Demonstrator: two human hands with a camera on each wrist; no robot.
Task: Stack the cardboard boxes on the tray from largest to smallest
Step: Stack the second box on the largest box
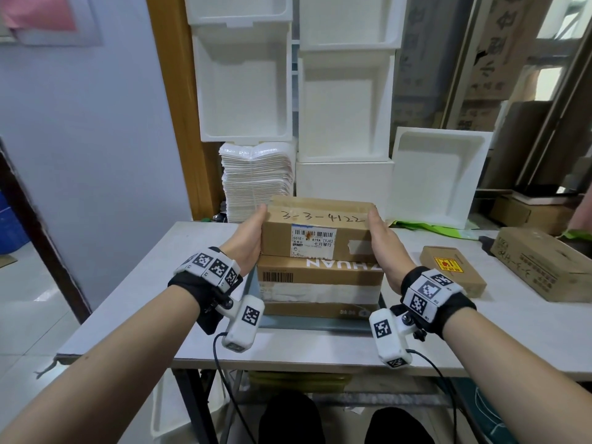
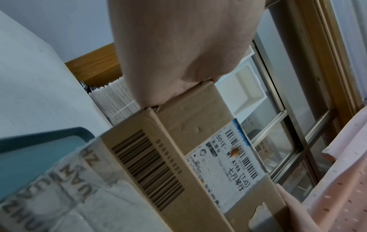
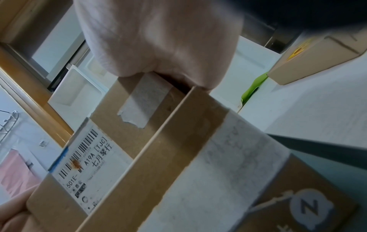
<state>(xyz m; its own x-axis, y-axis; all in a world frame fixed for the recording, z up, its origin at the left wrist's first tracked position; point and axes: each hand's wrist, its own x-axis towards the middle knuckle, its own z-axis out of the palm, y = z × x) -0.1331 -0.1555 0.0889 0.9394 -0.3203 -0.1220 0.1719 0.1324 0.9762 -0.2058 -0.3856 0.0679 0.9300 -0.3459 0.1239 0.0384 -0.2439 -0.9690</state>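
A blue-grey tray (image 1: 320, 325) sits mid-table and holds a large cardboard box (image 1: 320, 283) printed "ZHUAN". On top of it rests a smaller box (image 1: 320, 219) with "3-3-4122" handwritten on it and a white shipping label. My left hand (image 1: 248, 241) grips its left end and my right hand (image 1: 384, 245) its right end, with the thumbs along the near edges and the fingers hidden behind. The wrist views show each palm (image 2: 178, 47) (image 3: 158, 39) pressed to an end of the labelled box (image 2: 198, 119) (image 3: 123, 125) above the large box (image 2: 139, 172) (image 3: 218, 172).
A small box with a yellow-red sticker (image 1: 451, 274) and a bigger printed box (image 1: 541, 267) lie on the table to the right. White foam boxes (image 1: 342, 107), a stack of white envelopes (image 1: 256, 181) and a leaning foam lid (image 1: 435, 177) line the back.
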